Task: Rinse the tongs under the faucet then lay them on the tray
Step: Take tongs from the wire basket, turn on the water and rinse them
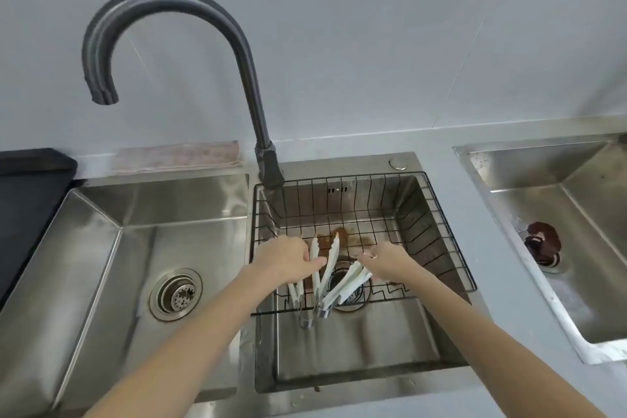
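Rinsing not begun: the faucet (163, 44) shows no water, its spout over the basin left of the wire basket (451, 248). My left hand (288, 258) lies straight-fingered against white tongs (330, 265) in that basket; my right hand (386, 260) pinches another pair (346, 285). No tray identified.

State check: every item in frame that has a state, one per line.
Dark gooseneck faucet: no water visible, spout over left basin.
White-tipped metal tongs: several lying in the black wire basket.
Left hand: fingers on tongs.
Right hand: grips tongs.
Left basin drain strainer: seated.
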The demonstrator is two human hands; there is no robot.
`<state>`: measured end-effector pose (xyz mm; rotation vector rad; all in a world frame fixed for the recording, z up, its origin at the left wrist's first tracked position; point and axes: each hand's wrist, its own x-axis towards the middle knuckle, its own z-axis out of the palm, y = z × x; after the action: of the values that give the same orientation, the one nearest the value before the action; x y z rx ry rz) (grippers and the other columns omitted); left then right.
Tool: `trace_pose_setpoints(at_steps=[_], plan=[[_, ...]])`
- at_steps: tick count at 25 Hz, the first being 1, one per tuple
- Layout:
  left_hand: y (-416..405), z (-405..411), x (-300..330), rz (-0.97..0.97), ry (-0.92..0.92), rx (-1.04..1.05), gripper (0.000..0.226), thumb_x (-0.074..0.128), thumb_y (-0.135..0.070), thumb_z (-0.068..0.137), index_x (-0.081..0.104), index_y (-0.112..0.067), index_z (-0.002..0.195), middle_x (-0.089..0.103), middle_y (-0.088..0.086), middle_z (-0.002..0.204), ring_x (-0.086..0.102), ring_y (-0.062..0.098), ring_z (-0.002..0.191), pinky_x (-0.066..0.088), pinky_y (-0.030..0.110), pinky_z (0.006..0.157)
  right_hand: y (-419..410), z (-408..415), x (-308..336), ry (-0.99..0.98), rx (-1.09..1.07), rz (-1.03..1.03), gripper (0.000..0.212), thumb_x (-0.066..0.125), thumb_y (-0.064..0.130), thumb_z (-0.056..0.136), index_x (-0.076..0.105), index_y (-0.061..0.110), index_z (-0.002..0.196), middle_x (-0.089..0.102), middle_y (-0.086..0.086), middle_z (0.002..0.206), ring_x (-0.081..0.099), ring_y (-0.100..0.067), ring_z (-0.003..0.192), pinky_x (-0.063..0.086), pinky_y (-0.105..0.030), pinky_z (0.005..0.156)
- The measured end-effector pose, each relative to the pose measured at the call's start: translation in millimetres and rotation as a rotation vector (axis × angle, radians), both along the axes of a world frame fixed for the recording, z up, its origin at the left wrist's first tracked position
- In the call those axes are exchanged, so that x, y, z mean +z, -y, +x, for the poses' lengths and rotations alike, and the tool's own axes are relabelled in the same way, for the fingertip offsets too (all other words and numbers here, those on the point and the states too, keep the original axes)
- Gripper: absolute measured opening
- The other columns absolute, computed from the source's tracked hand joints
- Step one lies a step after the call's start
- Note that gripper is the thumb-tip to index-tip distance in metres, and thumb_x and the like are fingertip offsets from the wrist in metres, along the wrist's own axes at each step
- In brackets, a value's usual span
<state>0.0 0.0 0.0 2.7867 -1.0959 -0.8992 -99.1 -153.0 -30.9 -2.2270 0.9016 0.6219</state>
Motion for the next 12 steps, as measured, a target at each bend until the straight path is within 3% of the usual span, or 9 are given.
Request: trace_pose_setpoints(at_steps=[1,3,5,7,9,12], plan=[[1,-3,-3,0.044,-0.018,-0.015,0.057,0.035,-0.059,0.088,0.069,-0.014,0.091,0.069,0.003,0.098,0.064,0.022,0.101,0.049,0.032,0.081,0,1,-4,-0.043,0.003,0.006,0.04,0.041,0.028,0.094,0.058,-0.004,0.112,0.048,-0.004,0.062,0.048,-0.017,0.054,0.035,-0.022,0.049],[3,-10,-8,0.116,-0.03,-0.038,0.059,0.034,-0.059,0.088,0.07,-0.014,0.098,0.068,0.006,0.102,0.062,0.024,0.102,0.048,0.033,0.081,1,3,-9,-0.097,-0.014,0.029,0.041,0.041,0.025,0.094,0.051,-0.001,0.124,0.059,-0.006,0.067,0.047,-0.01,0.047,0.038,-0.017,0.045],[5,-12,-13,0.148,-0.06,-0.033,0.056,0.036,-0.059,0.088,0.069,-0.016,0.1,0.068,0.006,0.098,0.062,0.024,0.099,0.047,0.033,0.079,-2,4,-9,-0.101,-0.025,0.076,0.031,0.042,0.021,0.094,0.052,0.002,0.117,0.067,-0.012,0.081,0.049,-0.008,0.045,0.039,-0.013,0.04],[5,-9,-18,0.142,-0.101,-0.001,0.047,0.039,-0.055,0.087,0.067,-0.018,0.079,0.062,0.002,0.075,0.061,0.021,0.083,0.046,0.031,0.074,-3,4,-10,-0.11,-0.048,0.092,0.018,0.043,0.019,0.094,0.049,0.005,0.104,0.065,-0.006,0.077,0.051,-0.004,0.039,0.036,-0.011,0.034],[6,-8,-21,0.115,-0.117,0.044,0.044,0.045,-0.046,0.086,0.046,-0.018,0.051,0.046,-0.002,0.053,0.05,0.016,0.059,0.043,0.028,0.067,-2,3,-11,-0.121,-0.084,0.094,0.014,0.048,0.02,0.093,0.043,0.007,0.095,0.064,-0.003,0.077,0.051,-0.004,0.039,0.033,-0.011,0.029],[7,-13,-17,0.078,-0.121,0.075,0.044,0.048,-0.037,0.084,0.033,-0.018,0.047,0.037,-0.004,0.049,0.038,0.012,0.049,0.037,0.027,0.063,-3,3,-13,-0.125,-0.115,0.082,0.016,0.055,0.02,0.088,0.045,0.009,0.081,0.072,-0.011,0.097,0.051,-0.009,0.049,0.036,-0.014,0.035]])
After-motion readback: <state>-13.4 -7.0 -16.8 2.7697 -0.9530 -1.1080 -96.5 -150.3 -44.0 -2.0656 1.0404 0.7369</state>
